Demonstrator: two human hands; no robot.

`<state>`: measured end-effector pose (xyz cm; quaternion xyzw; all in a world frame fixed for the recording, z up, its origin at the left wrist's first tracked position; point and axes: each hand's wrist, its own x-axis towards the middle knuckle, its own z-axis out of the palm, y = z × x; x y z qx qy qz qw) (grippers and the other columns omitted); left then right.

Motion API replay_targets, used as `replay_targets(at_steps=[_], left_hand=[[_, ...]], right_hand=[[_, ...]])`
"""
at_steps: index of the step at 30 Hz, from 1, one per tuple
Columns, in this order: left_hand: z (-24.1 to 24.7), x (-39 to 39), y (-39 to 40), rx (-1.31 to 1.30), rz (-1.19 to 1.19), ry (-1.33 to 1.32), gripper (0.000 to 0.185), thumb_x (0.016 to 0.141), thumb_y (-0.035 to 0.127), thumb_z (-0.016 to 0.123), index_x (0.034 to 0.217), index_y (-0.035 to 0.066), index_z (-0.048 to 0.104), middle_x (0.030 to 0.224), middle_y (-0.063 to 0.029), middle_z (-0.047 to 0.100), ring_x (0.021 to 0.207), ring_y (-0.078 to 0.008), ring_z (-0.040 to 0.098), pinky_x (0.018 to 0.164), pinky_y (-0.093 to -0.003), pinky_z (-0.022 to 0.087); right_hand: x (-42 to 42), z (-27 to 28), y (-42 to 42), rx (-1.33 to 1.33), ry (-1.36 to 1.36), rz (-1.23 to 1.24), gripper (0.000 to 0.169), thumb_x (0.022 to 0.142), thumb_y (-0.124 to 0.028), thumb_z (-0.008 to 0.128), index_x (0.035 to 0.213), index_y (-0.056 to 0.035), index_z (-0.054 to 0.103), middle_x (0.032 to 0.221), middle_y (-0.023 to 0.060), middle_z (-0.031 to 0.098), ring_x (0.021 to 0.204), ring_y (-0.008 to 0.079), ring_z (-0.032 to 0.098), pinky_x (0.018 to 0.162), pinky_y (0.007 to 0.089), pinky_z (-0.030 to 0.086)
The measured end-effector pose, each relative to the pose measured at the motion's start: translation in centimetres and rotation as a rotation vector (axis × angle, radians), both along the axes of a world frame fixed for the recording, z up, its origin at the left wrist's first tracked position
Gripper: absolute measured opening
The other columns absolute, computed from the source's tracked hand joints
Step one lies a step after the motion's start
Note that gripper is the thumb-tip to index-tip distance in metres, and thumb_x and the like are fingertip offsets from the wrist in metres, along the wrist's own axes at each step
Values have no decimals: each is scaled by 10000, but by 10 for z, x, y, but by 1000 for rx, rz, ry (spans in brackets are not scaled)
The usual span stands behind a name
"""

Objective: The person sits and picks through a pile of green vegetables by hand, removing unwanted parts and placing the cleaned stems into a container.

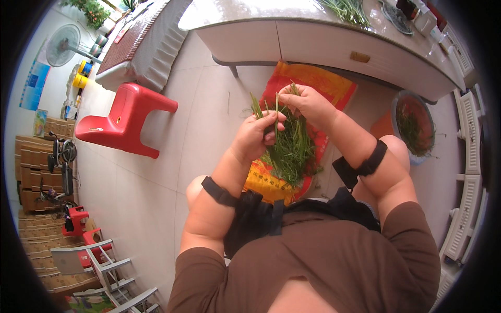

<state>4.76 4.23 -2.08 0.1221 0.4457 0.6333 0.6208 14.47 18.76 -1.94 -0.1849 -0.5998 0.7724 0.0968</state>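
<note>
Long green stalks point(256, 105) stick up out of my left hand point(258, 131), whose fingers are closed around them. Opposite it, my right hand point(303, 99) pinches a few thin green stems point(294, 89) between thumb and fingertips. The two hands are close together but apart. Beneath them a loose heap of leafy green stalks point(295, 156) lies on a red and yellow printed sack point(270, 182) spread on the floor. The sack bears writing. Which kind of greens these are, I cannot tell for certain.
An orange bucket point(383, 127) with green scraps point(409, 125) stands at the right. Ahead is a white cabinet point(313, 41) with a bundle of greens point(346, 9) on top. A red plastic child's chair point(127, 117) stands left, folding chairs point(105, 266) lower left.
</note>
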Motion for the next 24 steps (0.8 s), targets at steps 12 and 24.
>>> replay_targets(at_steps=[12, 24], left_hand=[[0, -2, 0, 65, 287, 255, 76, 851, 150, 483, 839, 75, 482, 576, 46, 377, 447, -52, 321, 420, -187, 265], [-14, 26, 18, 4, 271, 824, 107, 727, 29, 634, 803, 7, 563, 750, 7, 550, 690, -56, 488, 635, -199, 417]], right_hand=[[-2, -6, 16, -406, 87, -249, 74, 813, -110, 470, 745, -86, 451, 656, -16, 428, 551, 58, 379, 487, 194, 326], [-10, -14, -16, -674, 118, -169, 195, 880, -199, 408, 827, -26, 479, 736, 53, 466, 657, 148, 458, 616, 258, 406]])
